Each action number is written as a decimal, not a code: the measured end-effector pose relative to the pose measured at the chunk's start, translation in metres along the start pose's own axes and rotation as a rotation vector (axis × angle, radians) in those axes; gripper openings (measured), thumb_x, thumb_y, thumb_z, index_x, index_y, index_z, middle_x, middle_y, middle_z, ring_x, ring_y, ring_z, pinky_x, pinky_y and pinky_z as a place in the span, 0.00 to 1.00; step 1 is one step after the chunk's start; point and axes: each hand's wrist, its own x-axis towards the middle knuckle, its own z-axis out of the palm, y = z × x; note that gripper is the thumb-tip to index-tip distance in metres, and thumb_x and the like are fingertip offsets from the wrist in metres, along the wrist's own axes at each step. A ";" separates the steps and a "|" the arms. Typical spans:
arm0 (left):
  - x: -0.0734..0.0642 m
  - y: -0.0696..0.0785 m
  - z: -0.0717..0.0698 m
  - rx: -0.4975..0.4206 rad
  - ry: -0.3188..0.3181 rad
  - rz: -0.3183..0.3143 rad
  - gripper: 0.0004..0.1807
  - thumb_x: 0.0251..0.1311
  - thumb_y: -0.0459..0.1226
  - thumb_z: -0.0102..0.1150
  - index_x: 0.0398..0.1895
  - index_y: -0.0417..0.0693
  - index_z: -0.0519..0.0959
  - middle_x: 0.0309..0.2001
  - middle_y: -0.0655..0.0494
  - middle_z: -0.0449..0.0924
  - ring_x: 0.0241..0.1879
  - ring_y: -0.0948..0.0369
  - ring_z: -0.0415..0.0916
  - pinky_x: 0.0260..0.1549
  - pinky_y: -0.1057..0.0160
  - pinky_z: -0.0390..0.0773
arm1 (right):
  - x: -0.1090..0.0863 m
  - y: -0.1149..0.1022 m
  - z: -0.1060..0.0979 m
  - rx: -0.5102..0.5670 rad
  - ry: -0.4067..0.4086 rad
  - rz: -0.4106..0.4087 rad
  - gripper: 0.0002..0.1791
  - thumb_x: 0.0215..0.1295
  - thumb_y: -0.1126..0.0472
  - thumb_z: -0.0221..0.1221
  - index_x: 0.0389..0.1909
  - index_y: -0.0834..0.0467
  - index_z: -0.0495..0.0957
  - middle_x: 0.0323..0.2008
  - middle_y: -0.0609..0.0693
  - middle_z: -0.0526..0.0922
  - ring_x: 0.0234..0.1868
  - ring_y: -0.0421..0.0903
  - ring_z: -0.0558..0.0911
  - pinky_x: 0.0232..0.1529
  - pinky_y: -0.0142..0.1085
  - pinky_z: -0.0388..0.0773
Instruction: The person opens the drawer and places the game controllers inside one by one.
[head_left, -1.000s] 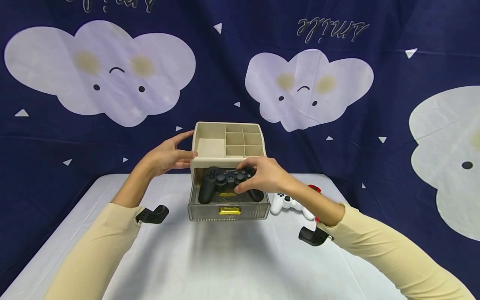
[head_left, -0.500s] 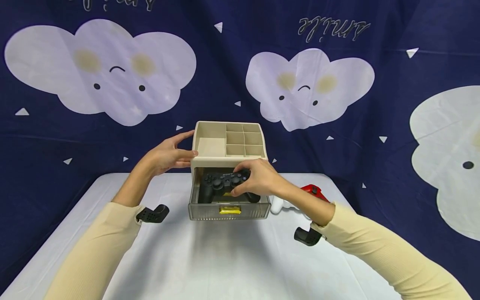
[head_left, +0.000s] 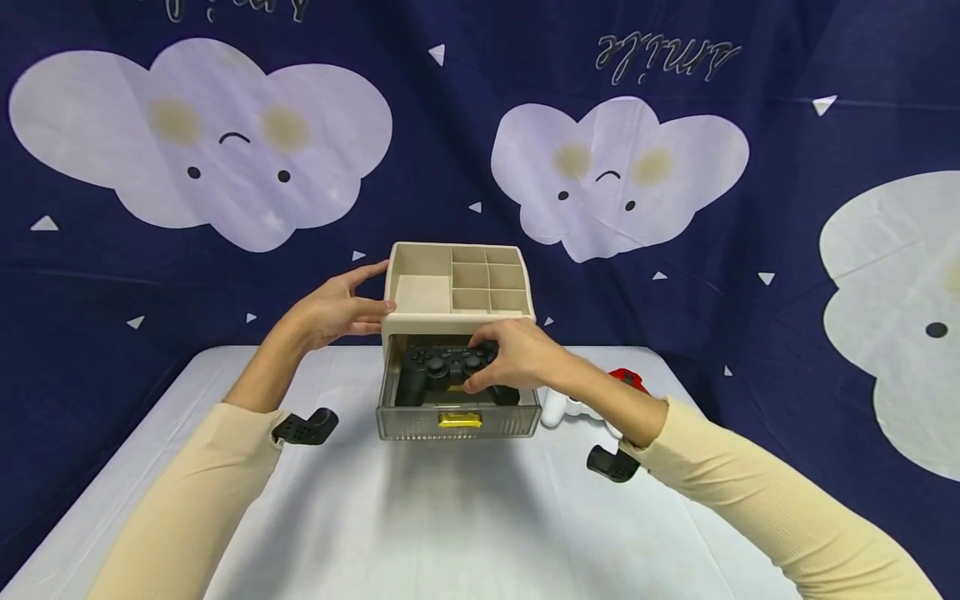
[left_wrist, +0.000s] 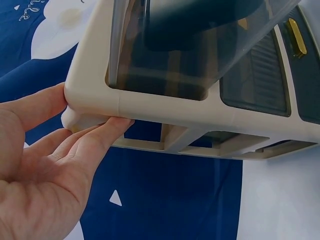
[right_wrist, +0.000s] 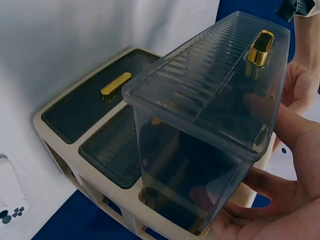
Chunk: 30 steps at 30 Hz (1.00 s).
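Observation:
A black game controller [head_left: 438, 367] lies inside the smoky clear drawer [head_left: 459, 423], which is pulled out of a cream desktop organizer [head_left: 420, 293]. My right hand [head_left: 521, 354] reaches over the drawer's right side and pinches the controller's right half between thumb and fingers, hiding part of it. Against the organizer's left side rests my left hand [head_left: 330, 312], its fingers spread and fairly straight. In the left wrist view, those fingers [left_wrist: 95, 140] touch the cream frame near its upper corner. Through the drawer wall in the right wrist view, the controller shows only dimly.
Right of the organizer, a white controller [head_left: 558, 408] lies on the white table [head_left: 450, 533], with a red controller [head_left: 628, 379] behind it, both partly covered by my right arm. Two closed drawers with gold handles [right_wrist: 116, 85] sit below. A dark blue cloud-print curtain [head_left: 442, 125] hangs behind.
The black controller has moved down and slightly left into the drawer, along with my right hand, then stayed almost still over the last half second. My left hand keeps its place.

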 end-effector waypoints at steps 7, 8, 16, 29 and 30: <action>0.000 0.000 0.000 0.021 0.009 0.000 0.48 0.71 0.33 0.60 0.84 0.62 0.41 0.75 0.39 0.60 0.64 0.44 0.75 0.60 0.54 0.81 | 0.000 0.000 0.001 -0.031 -0.027 -0.003 0.33 0.47 0.44 0.77 0.54 0.53 0.84 0.55 0.52 0.85 0.61 0.51 0.80 0.64 0.46 0.77; 0.000 -0.001 0.000 0.022 0.011 0.000 0.48 0.70 0.33 0.60 0.84 0.62 0.42 0.75 0.39 0.60 0.64 0.44 0.75 0.59 0.54 0.82 | 0.000 0.001 0.001 -0.033 -0.032 -0.001 0.33 0.48 0.44 0.77 0.55 0.54 0.84 0.55 0.52 0.85 0.61 0.52 0.79 0.64 0.46 0.77; 0.000 -0.001 0.000 0.032 0.014 0.004 0.48 0.70 0.33 0.60 0.84 0.62 0.42 0.74 0.38 0.60 0.63 0.44 0.76 0.58 0.56 0.83 | 0.000 0.003 0.006 -0.069 -0.049 -0.012 0.33 0.49 0.44 0.76 0.56 0.53 0.84 0.54 0.53 0.86 0.62 0.54 0.79 0.66 0.47 0.75; 0.001 -0.001 0.000 0.006 0.013 -0.001 0.48 0.70 0.32 0.60 0.84 0.62 0.42 0.75 0.38 0.60 0.64 0.43 0.74 0.60 0.53 0.81 | 0.001 0.002 0.007 -0.062 -0.056 0.014 0.34 0.50 0.44 0.77 0.57 0.55 0.83 0.55 0.54 0.85 0.63 0.54 0.78 0.67 0.48 0.74; 0.002 -0.001 0.000 0.001 0.009 0.000 0.49 0.70 0.31 0.60 0.84 0.62 0.42 0.75 0.38 0.59 0.65 0.43 0.74 0.61 0.53 0.80 | 0.001 0.002 0.007 -0.060 -0.056 0.017 0.33 0.50 0.44 0.77 0.56 0.55 0.83 0.55 0.54 0.85 0.62 0.54 0.78 0.67 0.48 0.74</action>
